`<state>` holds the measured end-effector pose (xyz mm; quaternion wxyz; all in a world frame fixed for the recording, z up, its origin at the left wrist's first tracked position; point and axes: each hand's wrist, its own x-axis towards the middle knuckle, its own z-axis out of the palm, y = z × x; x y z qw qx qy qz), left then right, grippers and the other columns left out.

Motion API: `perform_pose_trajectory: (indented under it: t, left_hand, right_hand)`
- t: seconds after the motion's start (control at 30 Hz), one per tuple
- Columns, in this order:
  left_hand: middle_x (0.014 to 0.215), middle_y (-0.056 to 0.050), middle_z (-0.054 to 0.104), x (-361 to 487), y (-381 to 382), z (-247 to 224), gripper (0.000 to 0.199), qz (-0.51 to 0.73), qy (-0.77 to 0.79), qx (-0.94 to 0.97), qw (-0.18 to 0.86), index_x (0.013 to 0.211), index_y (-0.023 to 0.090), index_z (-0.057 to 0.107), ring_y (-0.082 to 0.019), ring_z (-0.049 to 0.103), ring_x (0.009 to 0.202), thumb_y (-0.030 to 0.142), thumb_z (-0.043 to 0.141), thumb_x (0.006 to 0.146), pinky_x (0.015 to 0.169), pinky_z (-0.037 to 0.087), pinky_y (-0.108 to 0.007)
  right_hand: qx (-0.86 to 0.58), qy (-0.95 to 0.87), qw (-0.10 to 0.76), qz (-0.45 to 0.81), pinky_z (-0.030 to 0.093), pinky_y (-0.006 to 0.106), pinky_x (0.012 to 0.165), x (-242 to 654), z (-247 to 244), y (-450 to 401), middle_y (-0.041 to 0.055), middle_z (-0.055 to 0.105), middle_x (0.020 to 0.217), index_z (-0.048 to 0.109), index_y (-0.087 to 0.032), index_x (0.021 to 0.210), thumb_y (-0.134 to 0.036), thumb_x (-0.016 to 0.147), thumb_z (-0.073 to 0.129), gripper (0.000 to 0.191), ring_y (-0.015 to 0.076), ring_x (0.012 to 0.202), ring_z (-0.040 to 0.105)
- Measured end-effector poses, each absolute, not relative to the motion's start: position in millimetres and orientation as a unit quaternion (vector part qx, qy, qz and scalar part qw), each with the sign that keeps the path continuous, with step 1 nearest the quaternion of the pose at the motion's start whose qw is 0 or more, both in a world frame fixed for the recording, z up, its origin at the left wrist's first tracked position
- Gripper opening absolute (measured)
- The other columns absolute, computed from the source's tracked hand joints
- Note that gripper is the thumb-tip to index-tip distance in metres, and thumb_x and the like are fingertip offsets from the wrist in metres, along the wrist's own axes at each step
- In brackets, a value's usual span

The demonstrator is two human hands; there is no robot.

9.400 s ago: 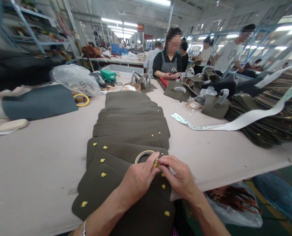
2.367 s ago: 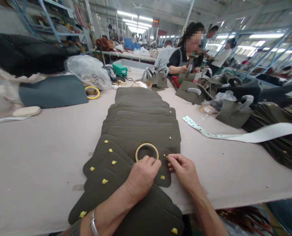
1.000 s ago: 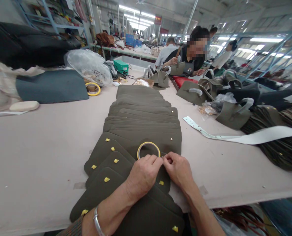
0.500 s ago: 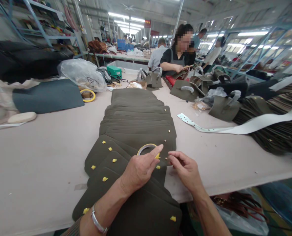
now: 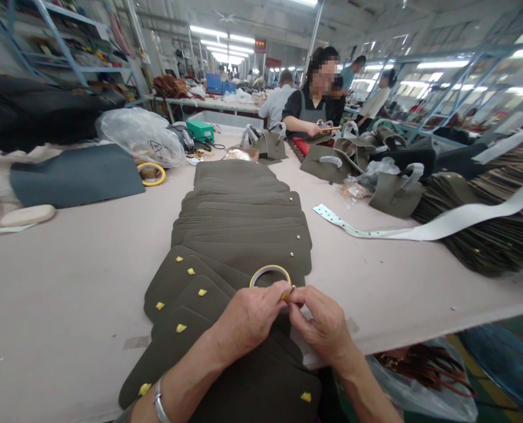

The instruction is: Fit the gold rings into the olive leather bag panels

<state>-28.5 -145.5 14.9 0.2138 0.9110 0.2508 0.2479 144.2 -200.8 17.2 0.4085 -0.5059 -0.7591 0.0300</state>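
Observation:
Overlapping dark olive panels (image 5: 244,226) run up the middle of the table, several bearing small yellow tape pieces (image 5: 203,292) and some with small metal studs (image 5: 298,237). My left hand (image 5: 255,311) is closed in a pinch at the yellow tape roll (image 5: 270,269), which stands partly hidden behind its fingers. Fingertips of my right hand (image 5: 318,320) meet those of the left, pinched beside a bit of yellow tape and a small shiny piece. What exactly the right fingertips grip is too small to tell.
A perforated white strip (image 5: 376,233) and stacked dark pieces (image 5: 473,235) lie at right. On the left are a blue-grey sheet (image 5: 76,176), another yellow tape roll (image 5: 152,174) and a plastic bag (image 5: 142,135). Across the table a person (image 5: 312,106) handles pieces.
Both hands have come together, the left fingers drawing in from their extended pose. The tape roll stands slightly further right. The whole view has shifted a little.

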Motion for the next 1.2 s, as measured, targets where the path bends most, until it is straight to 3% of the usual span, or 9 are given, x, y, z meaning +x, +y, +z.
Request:
perform_pose_trajectory:
  t: [0.2,0.3,0.4,0.53,0.7,0.83,1.0,1.13,1.2]
  left_hand:
    - [0.077,-0.001,0.063,-29,-144,13,0.018,0.272,0.256,0.911,0.175,0.092,0.018,0.055,-0.013,0.062,0.071,0.017,0.037,0.096,0.062,0.047,-0.022]
    - [0.068,0.000,0.058,-26,-147,11,0.023,0.305,0.244,0.911,0.134,0.082,0.017,0.054,-0.013,0.056,0.061,0.016,0.037,0.096,0.055,0.042,-0.021]
    - [0.068,0.000,0.058,-24,-150,9,0.022,0.333,0.228,0.907,0.123,0.082,0.017,0.053,-0.012,0.055,0.061,0.015,0.037,0.096,0.059,0.043,-0.022]
    - [0.076,-0.001,0.060,-23,-146,4,0.015,0.279,0.278,0.914,0.096,0.087,0.018,0.054,-0.016,0.055,0.069,0.016,0.041,0.095,0.063,0.046,-0.027]
    - [0.084,-0.001,0.060,-20,-139,1,0.006,0.159,0.304,0.937,0.061,0.085,0.019,0.052,-0.021,0.053,0.080,0.018,0.052,0.091,0.065,0.047,-0.032]
    - [0.084,-0.001,0.057,-20,-139,2,0.007,0.146,0.302,0.940,0.066,0.085,0.019,0.052,-0.021,0.051,0.081,0.020,0.050,0.092,0.066,0.047,-0.033]
    - [0.084,-0.002,0.056,-22,-140,0,0.008,0.139,0.304,0.939,0.078,0.086,0.019,0.052,-0.021,0.050,0.081,0.020,0.049,0.093,0.067,0.046,-0.033]
    - [0.084,-0.002,0.055,-22,-139,-1,0.009,0.143,0.304,0.938,0.083,0.085,0.019,0.051,-0.021,0.049,0.080,0.020,0.047,0.094,0.067,0.045,-0.033]
    - [0.085,-0.002,0.056,-22,-139,-1,0.008,0.143,0.302,0.939,0.085,0.086,0.019,0.051,-0.021,0.049,0.081,0.020,0.047,0.094,0.068,0.045,-0.033]
  right_hand:
    - [-0.559,-0.706,0.431,0.053,0.047,0.024,0.057,136,13,-207,0.0008,0.064,0.066,0.062,-0.020,0.076,-0.012,0.082,0.050,0.015,0.0127,0.058,0.059]
    - [-0.625,-0.596,0.461,0.208,0.045,0.022,0.050,133,10,-205,-0.0013,0.061,0.058,0.061,-0.019,0.070,-0.021,0.080,0.055,0.012,0.0120,0.051,0.056]
    - [-0.659,-0.442,0.493,0.357,0.045,0.022,0.044,142,4,-198,-0.0022,0.059,0.052,0.060,-0.018,0.069,-0.035,0.078,0.060,0.019,0.0126,0.045,0.056]
    - [-0.682,-0.395,0.451,0.420,0.047,0.023,0.047,167,-2,-188,0.0000,0.062,0.056,0.062,-0.015,0.073,-0.046,0.073,0.067,0.031,0.0125,0.045,0.057]
    - [-0.692,-0.465,0.372,0.408,0.046,0.023,0.051,177,0,-183,0.0006,0.063,0.060,0.065,-0.016,0.078,-0.044,0.079,0.061,0.029,0.0125,0.051,0.058]
    - [-0.707,-0.543,0.308,0.333,0.041,0.023,0.049,171,6,-178,-0.0008,0.062,0.056,0.065,-0.018,0.074,-0.036,0.082,0.056,0.021,0.0133,0.049,0.055]
    - [-0.697,-0.627,0.247,0.244,0.042,0.025,0.058,165,13,-170,0.0002,0.068,0.065,0.065,-0.020,0.068,-0.023,0.079,0.053,0.016,0.0154,0.060,0.062]
    - [-0.705,-0.643,0.215,0.210,0.042,0.026,0.059,163,9,-166,0.0002,0.068,0.064,0.063,-0.021,0.068,-0.022,0.079,0.052,0.016,0.0162,0.060,0.063]
    - [-0.715,-0.632,0.219,0.203,0.043,0.027,0.058,164,5,-165,0.0000,0.068,0.062,0.065,-0.021,0.077,-0.024,0.078,0.054,0.011,0.0170,0.058,0.063]
